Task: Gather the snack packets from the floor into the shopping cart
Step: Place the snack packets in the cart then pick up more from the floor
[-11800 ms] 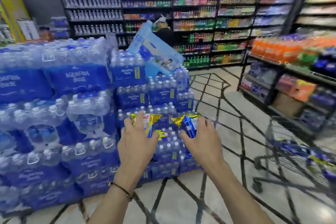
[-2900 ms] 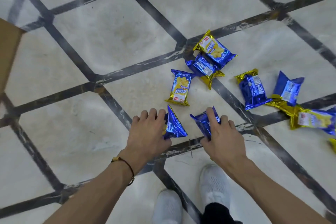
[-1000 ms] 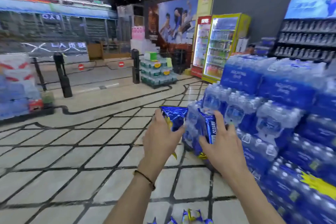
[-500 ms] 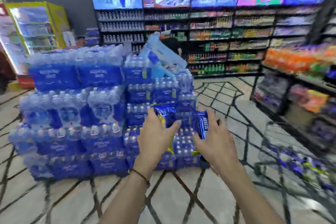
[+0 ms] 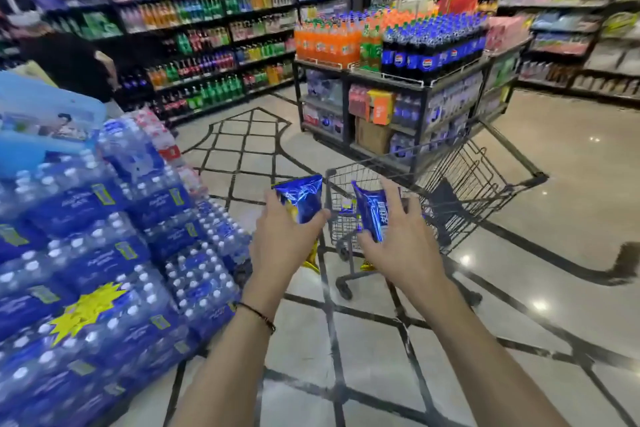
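My left hand (image 5: pixel 282 246) grips a blue and gold snack packet (image 5: pixel 302 199), held upright at chest height. A second blue snack packet (image 5: pixel 372 213) is held in my right hand (image 5: pixel 398 246). The black wire shopping cart (image 5: pixel 478 180) stands just ahead and to the right. Both packets are close to its near corner, the right one in front of its basket. Blue packets (image 5: pixel 346 208) show through the cart's wire. The snack packets on the floor are out of view.
Stacked cases of bottled water (image 5: pixel 114 253) fill the left side, close to my left arm. A display stand (image 5: pixel 401 80) with orange and dark soda bottles is behind the cart. Drink shelves (image 5: pixel 207 28) line the back. Tiled floor (image 5: pixel 571 184) spreads to the right.
I have turned right with a packet in each hand. The water stack slid to the left and the cart now stands directly in front of my hands.
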Action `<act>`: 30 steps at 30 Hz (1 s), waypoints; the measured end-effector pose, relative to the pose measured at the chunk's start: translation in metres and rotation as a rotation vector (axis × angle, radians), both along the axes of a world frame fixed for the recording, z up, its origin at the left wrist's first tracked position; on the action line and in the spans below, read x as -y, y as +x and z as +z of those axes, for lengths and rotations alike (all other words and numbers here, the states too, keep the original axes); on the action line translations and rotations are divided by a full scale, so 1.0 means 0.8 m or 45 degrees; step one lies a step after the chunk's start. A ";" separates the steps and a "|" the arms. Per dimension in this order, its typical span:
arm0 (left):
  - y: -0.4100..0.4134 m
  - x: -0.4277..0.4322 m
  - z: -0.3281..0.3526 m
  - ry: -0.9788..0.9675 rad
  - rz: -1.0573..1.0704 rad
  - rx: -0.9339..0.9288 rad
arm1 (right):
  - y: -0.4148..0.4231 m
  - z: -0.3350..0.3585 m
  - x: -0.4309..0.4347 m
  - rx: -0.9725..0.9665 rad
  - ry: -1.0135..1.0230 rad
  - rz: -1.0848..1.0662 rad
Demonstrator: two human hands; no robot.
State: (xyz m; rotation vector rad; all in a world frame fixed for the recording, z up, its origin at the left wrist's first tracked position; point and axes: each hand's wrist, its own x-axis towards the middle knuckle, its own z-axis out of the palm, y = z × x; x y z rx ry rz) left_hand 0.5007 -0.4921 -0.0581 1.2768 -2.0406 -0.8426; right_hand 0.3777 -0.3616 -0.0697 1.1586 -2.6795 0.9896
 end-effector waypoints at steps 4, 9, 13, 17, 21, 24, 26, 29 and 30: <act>-0.096 0.063 -0.031 0.047 -0.123 0.038 | -0.077 -0.030 0.039 0.049 0.088 -0.154; -0.206 0.160 -0.042 0.068 -0.231 0.018 | -0.168 -0.037 0.123 0.031 0.163 -0.240; -0.278 0.256 -0.041 0.135 -0.291 0.040 | -0.238 -0.029 0.191 0.040 0.155 -0.273; -0.357 0.317 -0.043 0.234 -0.316 0.036 | -0.301 -0.036 0.235 0.073 0.155 -0.306; -0.435 0.349 -0.076 0.354 -0.396 0.051 | -0.372 -0.061 0.277 0.133 0.203 -0.345; -0.489 0.382 -0.116 0.417 -0.368 0.098 | -0.431 -0.095 0.315 0.190 0.263 -0.336; -0.522 0.406 -0.146 0.458 -0.323 0.170 | -0.475 -0.123 0.344 0.219 0.280 -0.301; -0.567 0.442 -0.192 0.509 -0.226 0.264 | -0.542 -0.168 0.390 0.297 0.344 -0.220; -0.580 0.454 -0.211 0.532 -0.200 0.304 | -0.563 -0.181 0.404 0.325 0.374 -0.188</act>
